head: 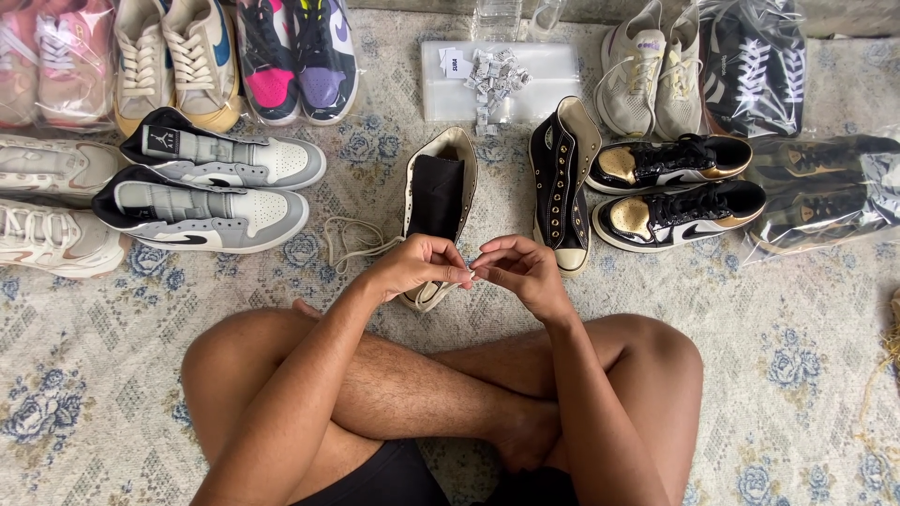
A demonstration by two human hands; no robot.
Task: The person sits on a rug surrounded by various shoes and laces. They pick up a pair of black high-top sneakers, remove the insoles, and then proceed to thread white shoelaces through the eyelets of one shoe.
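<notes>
Grey high-top sneakers (211, 192) lie left on the patterned rug (806, 309); black-and-gold sneakers (675, 187) lie right, bagged black pair (825, 192) beside them, pink-and-purple pair (298, 56) above

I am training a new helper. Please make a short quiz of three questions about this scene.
1. True or false: both hands touch one small pale thing.
2. Which shoe lies nearest the left hand? A: black high-top shoe without lace; B: a pink shoe.
3. What lies on the carpet left of that shoe?

Key:
1. True; the right hand meets the left at a small pale thing.
2. A.
3. A loose cream lace.
</notes>
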